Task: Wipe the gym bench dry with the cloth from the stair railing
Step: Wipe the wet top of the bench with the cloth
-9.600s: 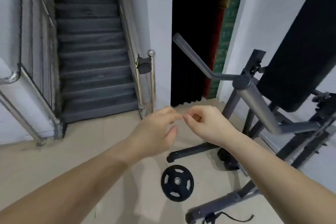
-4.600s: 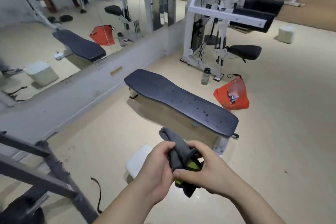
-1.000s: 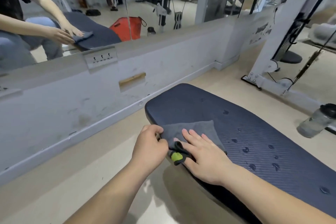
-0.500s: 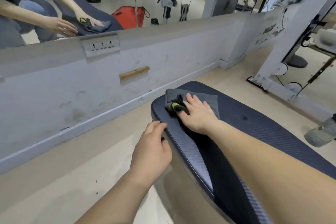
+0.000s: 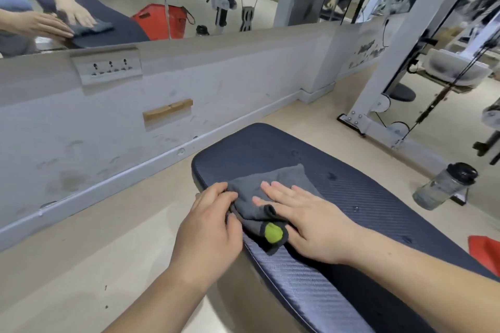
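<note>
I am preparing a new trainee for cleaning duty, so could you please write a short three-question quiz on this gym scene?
1. True or false: the right hand lies flat on the cloth.
2. What is the left hand doing? A) gripping the cloth's edge at the bench's near side B) lifting the bottle C) resting on the floor
3. Name the clear container standing on the floor to the right of the bench.

Key
1. True.
2. A.
3. The bottle with the black lid.
</note>
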Demonstrator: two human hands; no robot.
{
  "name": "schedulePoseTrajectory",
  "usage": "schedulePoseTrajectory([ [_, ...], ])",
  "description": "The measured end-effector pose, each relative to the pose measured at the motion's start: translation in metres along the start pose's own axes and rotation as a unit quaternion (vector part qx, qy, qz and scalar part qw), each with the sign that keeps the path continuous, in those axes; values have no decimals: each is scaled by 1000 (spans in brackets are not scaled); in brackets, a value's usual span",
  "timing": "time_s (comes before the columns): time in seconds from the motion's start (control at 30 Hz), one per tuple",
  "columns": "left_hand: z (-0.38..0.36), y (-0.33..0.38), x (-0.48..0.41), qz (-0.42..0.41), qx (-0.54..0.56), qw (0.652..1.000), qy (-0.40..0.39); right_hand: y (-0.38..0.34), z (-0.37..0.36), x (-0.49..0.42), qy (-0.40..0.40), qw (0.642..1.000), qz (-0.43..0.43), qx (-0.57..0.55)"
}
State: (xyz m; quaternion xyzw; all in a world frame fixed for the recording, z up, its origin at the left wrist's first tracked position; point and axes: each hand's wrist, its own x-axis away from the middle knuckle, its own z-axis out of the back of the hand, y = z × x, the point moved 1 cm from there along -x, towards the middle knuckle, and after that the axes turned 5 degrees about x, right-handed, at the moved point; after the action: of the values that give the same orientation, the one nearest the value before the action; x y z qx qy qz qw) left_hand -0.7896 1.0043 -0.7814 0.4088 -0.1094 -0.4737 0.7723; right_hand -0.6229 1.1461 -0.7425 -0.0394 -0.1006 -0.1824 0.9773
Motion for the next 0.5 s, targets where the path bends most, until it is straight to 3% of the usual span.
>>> schedulePoseTrajectory([
  [0.07, -7, 2, 0, -20, -20, 999, -21, 35, 1, -21, 5, 999, -34, -3],
  [0.2, -9, 5, -1, -15, -29, 999, -26, 88, 9, -78, 6, 972, -232, -45],
  [0.27, -7, 5, -2, -8, -22, 999, -31, 87, 5, -92, 13, 960, -278, -39],
  [0.37, -5, 5, -4, 2, -24, 999, -33, 58, 5, -80, 15, 967, -250, -43],
  [0.5, -6, 10, -3, -6, -35, 999, -33, 7, -6, -6, 35, 989, -142, -33],
])
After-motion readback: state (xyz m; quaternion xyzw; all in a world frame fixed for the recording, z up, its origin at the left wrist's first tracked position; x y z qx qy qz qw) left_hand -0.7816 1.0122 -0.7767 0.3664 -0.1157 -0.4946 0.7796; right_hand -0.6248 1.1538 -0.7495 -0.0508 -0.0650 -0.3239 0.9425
